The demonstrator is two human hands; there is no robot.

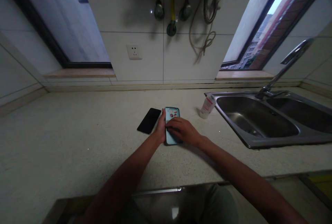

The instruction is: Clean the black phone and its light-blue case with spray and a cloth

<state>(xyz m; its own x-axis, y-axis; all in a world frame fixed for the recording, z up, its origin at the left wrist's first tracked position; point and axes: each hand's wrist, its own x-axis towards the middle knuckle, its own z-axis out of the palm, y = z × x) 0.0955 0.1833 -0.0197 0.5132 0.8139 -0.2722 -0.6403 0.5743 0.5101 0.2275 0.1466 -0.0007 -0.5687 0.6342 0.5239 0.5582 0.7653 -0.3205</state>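
Teal-cased smartphone (172, 114) with printed back

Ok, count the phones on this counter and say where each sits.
2. A teal-cased phone under the left hand and right hand, and a black smartphone left of it, both on the speckled countertop.

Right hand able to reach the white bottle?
Probably yes: the right hand lies on the teal-cased phone, and the white bottle is just beyond it, with nothing standing between them. It would have to leave the phone first.
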